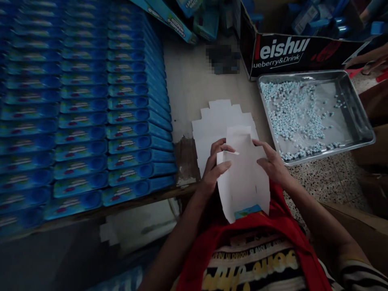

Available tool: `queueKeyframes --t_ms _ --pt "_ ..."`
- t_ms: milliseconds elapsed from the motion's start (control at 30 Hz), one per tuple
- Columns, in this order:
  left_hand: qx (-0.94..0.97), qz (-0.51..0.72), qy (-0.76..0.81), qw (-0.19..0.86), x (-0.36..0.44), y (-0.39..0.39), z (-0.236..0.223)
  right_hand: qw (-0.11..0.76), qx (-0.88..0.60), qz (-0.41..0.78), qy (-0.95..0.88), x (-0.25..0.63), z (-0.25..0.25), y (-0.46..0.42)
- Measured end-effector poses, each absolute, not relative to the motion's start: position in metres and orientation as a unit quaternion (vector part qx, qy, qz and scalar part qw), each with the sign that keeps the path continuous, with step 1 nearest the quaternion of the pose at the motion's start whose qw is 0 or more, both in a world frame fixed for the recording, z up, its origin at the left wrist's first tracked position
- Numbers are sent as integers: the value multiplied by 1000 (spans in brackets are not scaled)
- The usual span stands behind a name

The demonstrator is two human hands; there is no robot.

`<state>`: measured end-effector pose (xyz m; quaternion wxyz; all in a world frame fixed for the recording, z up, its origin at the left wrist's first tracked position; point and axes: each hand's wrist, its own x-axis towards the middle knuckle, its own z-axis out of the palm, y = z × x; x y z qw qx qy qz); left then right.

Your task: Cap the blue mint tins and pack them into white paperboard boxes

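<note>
My two hands hold a flat, unfolded white carton blank above my lap, its printed blue side showing only at the bottom edge. My left hand grips its left flap, fingers curled round the fold. My right hand presses on the right side with fingers closed on the edge. Under the held blank, a small stack of more white carton blanks lies on the table.
Rows of several closed blue boxes cover the table's left side. A metal tray with many small pale-blue candies sits at the right. A black cardboard box with more blue packs stands behind it. Speckled floor shows at lower right.
</note>
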<state>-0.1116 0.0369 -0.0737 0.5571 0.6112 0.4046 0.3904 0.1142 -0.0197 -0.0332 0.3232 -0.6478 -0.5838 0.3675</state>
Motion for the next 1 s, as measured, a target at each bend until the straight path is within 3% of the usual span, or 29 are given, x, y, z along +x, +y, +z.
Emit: queueKeyframes --t_ms 167,300,467,667,800,1000 --pt "589 311 370 648 -105 54 -67 325 -611 313 -651 110 -33 -29" --pt "609 311 411 603 -95 51 -65 260 -614 276 -693 107 -29 -40" --pt "596 361 425 577 -95 41 -72 256 -666 267 -648 110 -26 -20" --pt "577 447 442 521 -99 38 -89 178 -603 304 -716 109 -13 13" --pt "504 529 466 498 -90 33 -84 207 -591 313 -714 112 -16 15" --pt "554 469 508 464 -79 39 -59 217 -660 244 -676 102 -36 21"
